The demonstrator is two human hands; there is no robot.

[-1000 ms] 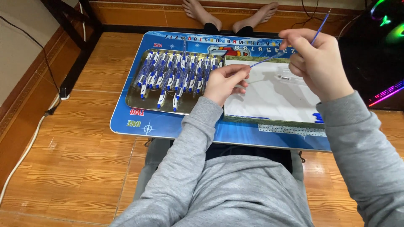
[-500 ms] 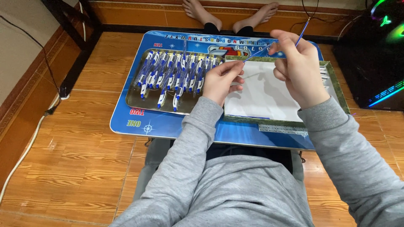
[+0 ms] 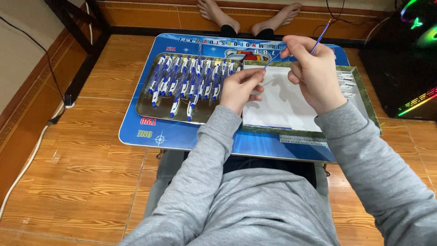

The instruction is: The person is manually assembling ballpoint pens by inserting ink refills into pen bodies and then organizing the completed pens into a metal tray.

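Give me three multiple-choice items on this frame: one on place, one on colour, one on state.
1. Where does the metal tray of pens lie?
A. left part of the blue lap table
B. on the floor
C. on the white sheet

2. What colour are the sleeves?
A. red
B. grey
C. black

3. What is the right hand doing?
A. lying flat
B. pinching a thin blue refill
C. gripping the tray

Key: 1 A, the tray sits left of the sheet; 2 B, both arms are in grey; 3 B, the refill sticks up from the raised fingers, its lower end near the left hand.

Head camera looks steeply down, close above blue table (image 3: 182,136).
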